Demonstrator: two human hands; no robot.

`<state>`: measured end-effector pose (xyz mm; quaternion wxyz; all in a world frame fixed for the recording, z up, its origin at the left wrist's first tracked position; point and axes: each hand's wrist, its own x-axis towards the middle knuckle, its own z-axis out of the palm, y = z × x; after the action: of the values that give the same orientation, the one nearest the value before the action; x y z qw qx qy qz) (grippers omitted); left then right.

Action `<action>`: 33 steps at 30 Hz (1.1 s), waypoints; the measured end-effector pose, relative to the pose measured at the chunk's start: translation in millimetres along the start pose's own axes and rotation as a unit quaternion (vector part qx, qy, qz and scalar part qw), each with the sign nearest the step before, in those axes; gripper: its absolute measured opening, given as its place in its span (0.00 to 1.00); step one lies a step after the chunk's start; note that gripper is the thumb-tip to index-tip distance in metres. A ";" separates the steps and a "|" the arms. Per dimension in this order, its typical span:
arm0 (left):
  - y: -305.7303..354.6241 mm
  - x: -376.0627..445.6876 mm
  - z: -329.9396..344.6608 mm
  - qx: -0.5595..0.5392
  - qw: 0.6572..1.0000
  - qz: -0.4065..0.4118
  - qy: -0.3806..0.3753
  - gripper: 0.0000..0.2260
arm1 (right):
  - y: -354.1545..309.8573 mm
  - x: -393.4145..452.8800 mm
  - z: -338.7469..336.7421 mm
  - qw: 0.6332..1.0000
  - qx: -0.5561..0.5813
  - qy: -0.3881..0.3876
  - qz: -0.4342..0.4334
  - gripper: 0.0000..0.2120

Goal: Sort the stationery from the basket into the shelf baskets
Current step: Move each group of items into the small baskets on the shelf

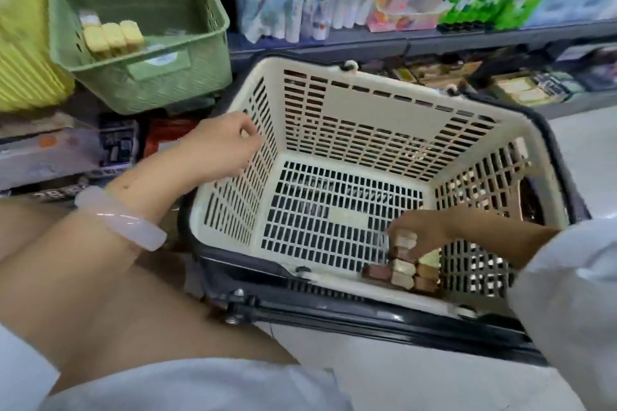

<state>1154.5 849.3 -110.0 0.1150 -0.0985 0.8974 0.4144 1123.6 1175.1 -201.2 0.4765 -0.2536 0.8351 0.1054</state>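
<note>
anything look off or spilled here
Nothing spilled or damaged. The green basket sits tilted, its few yellow items bunched at one side. The white basket holds only a small pile of blocks in the near corner, under the right hand.

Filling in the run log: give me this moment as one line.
right hand: grips small brown-and-cream blocks in cream slotted plastic basket | left hand: on its rim | green shelf basket: holds yellow blocks
</note>
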 end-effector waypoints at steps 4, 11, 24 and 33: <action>-9.5 3.5 -10.3 0.006 0.999 -0.016 0.036 0.05 | -2.7 14.1 20.1 0.999 -0.013 0.049 -0.007 0.38; -19.3 5.5 -14.7 -0.029 0.998 -0.008 0.051 0.06 | -3.4 29.3 16.6 0.989 -0.070 0.129 -0.009 0.39; -12.5 -7.0 -17.3 -0.072 0.996 0.022 0.044 0.07 | -35.9 18.1 -10.1 0.963 0.043 0.266 0.009 0.38; 6.2 -26.0 -18.6 -0.526 0.835 -0.086 -0.135 0.19 | -158.1 -48.4 -147.7 0.832 0.130 0.434 -0.320 0.45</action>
<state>1175.3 841.1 -86.3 0.2010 -0.1646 0.5071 0.8218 1117.0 994.8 -72.4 0.1005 -0.4622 0.8343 -0.2834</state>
